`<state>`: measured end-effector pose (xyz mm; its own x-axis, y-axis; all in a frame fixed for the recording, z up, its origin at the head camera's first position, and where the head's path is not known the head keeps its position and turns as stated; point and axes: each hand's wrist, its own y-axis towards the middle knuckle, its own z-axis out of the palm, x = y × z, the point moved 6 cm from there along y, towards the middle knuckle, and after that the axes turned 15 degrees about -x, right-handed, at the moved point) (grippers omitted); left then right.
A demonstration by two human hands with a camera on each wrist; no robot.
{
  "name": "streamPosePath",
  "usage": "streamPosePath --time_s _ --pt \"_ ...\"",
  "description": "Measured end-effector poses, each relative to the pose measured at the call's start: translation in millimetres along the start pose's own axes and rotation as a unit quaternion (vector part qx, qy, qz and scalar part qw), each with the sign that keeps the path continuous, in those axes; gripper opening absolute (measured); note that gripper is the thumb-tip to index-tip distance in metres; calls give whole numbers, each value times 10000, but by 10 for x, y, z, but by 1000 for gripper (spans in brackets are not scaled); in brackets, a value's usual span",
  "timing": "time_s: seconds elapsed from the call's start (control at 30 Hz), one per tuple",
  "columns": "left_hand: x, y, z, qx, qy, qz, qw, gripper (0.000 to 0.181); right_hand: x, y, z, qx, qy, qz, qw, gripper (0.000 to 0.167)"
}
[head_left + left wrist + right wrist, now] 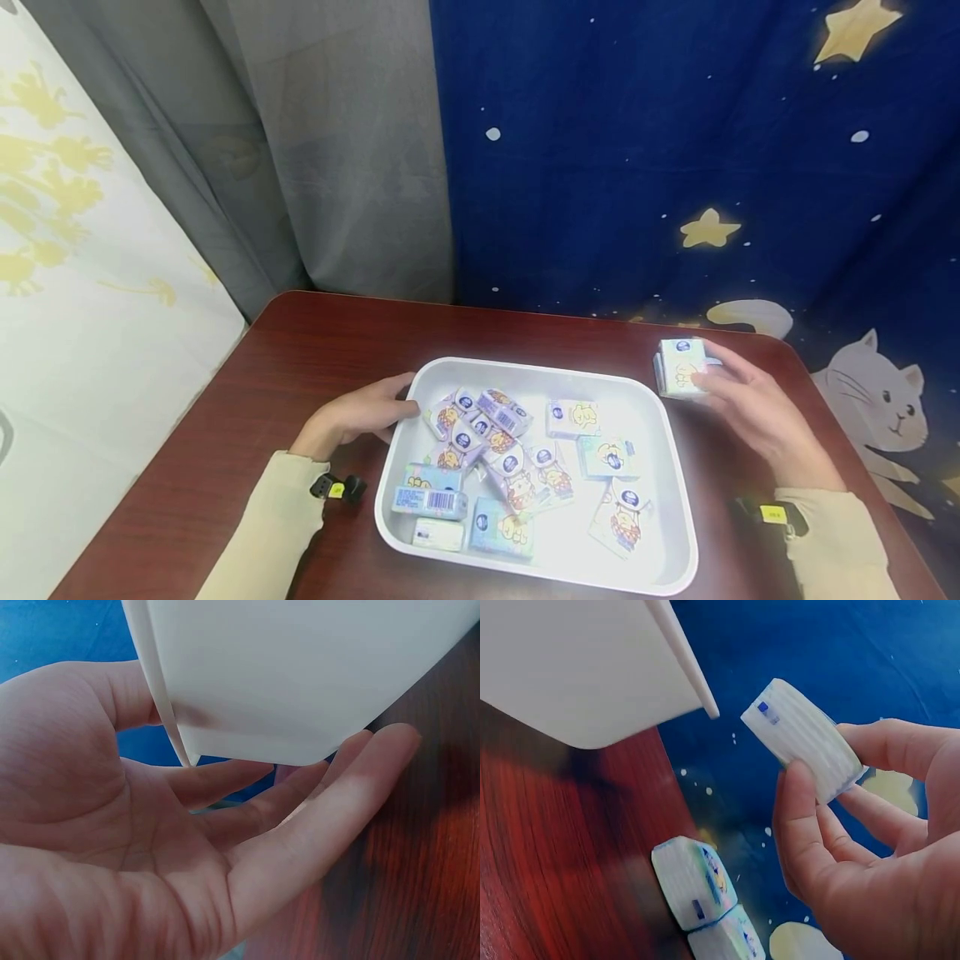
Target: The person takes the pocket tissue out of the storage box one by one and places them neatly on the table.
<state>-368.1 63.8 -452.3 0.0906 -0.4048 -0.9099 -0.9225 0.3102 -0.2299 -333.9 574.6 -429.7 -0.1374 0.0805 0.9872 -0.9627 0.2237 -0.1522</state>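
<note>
My left hand (367,410) holds the left rim of a white tray (667,517), thumb over the edge. In the left wrist view, the fingers of the left hand (187,817) lie under and along the outer wall of the tray (262,682). To the right of the tray, my right hand (757,408) pinches a small tissue pack (681,365) between thumb and fingers. The right wrist view shows the pale side of that held pack (806,739) in the right hand (870,825), above and apart from two touching packs (694,885) on the table.
Inside the tray lie several purple packs (517,479) heaped left of centre, several blue and green packs (501,527), and a single purple pack (621,518) at the right. The dark red table (337,333) ends at grey and blue curtains (562,208).
</note>
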Motion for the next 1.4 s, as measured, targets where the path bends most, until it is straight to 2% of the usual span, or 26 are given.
streamPosePath --time_s 0.13,0.33,0.57,0.7,0.83,1.1,1.3,1.4 --pt "6 3 1 -2 -2 2 10000 53 -44 44 -60 1 399 93 9992 78" --pt "10 11 -6 17 10 11 10000 53 -106 79 -113 32 733 154 9972 58" --pt "17 5 5 33 -14 5 10000 53 -164 92 -161 -54 561 180 9982 76" --pt "33 8 12 70 -6 -8 10000 53 -167 90 -240 -98 581 74 9982 66" --pt "52 19 7 102 -7 -22 9999 53 -174 105 -345 -254 657 145 9974 57" --pt "15 17 2 99 1 -2 10000 54 -226 107 -601 -596 619 571 9947 66" --pt "12 12 2 51 10 -28 10000 55 -262 127 -749 -753 1203 804 9866 41" --pt "18 13 2 67 -12 -27 10000 55 -275 137 -807 -793 1352 832 9841 37"
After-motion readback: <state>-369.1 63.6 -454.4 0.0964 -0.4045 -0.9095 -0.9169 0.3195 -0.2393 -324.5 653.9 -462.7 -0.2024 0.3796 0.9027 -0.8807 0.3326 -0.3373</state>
